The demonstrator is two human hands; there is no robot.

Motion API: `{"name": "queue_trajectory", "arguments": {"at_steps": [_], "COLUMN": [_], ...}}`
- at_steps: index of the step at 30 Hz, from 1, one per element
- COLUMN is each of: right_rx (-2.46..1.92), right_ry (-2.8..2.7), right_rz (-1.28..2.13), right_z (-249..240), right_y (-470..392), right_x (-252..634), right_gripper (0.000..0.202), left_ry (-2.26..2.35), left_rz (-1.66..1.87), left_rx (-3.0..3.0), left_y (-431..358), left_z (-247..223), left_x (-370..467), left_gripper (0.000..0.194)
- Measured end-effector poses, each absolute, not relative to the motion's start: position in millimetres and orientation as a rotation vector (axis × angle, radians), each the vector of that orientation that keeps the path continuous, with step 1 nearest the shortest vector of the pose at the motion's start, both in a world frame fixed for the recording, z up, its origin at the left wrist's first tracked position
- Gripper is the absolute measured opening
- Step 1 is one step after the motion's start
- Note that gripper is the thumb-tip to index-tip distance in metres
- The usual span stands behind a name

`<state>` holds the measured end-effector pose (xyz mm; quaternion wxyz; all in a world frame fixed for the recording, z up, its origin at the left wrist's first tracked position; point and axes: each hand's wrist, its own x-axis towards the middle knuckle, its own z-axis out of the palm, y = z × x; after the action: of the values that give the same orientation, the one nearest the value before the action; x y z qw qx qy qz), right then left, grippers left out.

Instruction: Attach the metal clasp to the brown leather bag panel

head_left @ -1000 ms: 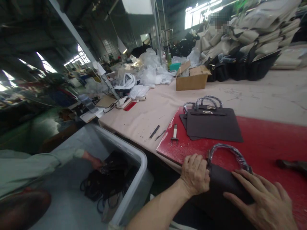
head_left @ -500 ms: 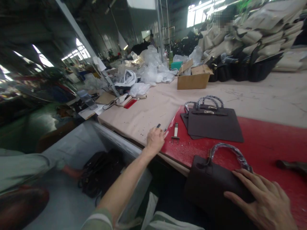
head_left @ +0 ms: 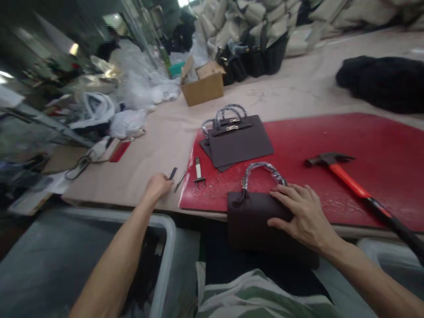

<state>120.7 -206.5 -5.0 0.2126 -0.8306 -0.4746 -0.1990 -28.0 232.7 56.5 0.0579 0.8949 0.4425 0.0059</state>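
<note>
My left hand (head_left: 158, 184) is at the beige table's front edge, its fingers closed around the near end of a small dark flat tool (head_left: 172, 173). Just right of it lies a thin metal tool (head_left: 179, 181). My right hand (head_left: 300, 214) rests flat, fingers spread, on a dark brown handbag piece (head_left: 255, 221) that hangs over the edge near my lap. Its handle (head_left: 263, 167) is wrapped in clear film. A two-pronged metal tool (head_left: 198, 171) lies on the red mat (head_left: 298, 132). Behind it, flat brown handbag panels (head_left: 241, 143) with wrapped handles overlap.
A hammer (head_left: 347, 179) with a red and black handle lies at right. Farther back are a cardboard box (head_left: 205, 88), black bags (head_left: 255, 57), clear plastic wrapping (head_left: 135, 70) and a dark cloth heap (head_left: 384, 81). Below my left arm stands a grey bin (head_left: 170, 238).
My view has swung right and down, bringing the hammer fully into sight. The left hand has shifted off the thin metal tool and is at the dark one. My right hand stays on the handbag piece.
</note>
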Motion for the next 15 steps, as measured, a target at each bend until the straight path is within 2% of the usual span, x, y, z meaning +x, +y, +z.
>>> {"name": "queue_trajectory", "arguments": {"at_steps": [7, 12, 15], "right_rx": [-2.385, -2.374, -2.369], "right_ry": [-1.231, -1.222, -1.217], "right_rz": [-0.386, -0.359, -0.349], "right_z": [8, 10, 11], "right_y": [-205, -206, -206], "right_x": [111, 109, 109], "right_gripper": [0.069, 0.073, 0.073], "left_ry": [1.314, 1.368, 1.401], "left_rz": [-0.149, -0.053, 0.151], "left_rx": [2.719, 2.692, 2.505], "left_y": [250, 251, 249], "left_z": [55, 50, 47], "left_x": [-22, -24, -25], "left_gripper": [0.022, 0.019, 0.016]}}
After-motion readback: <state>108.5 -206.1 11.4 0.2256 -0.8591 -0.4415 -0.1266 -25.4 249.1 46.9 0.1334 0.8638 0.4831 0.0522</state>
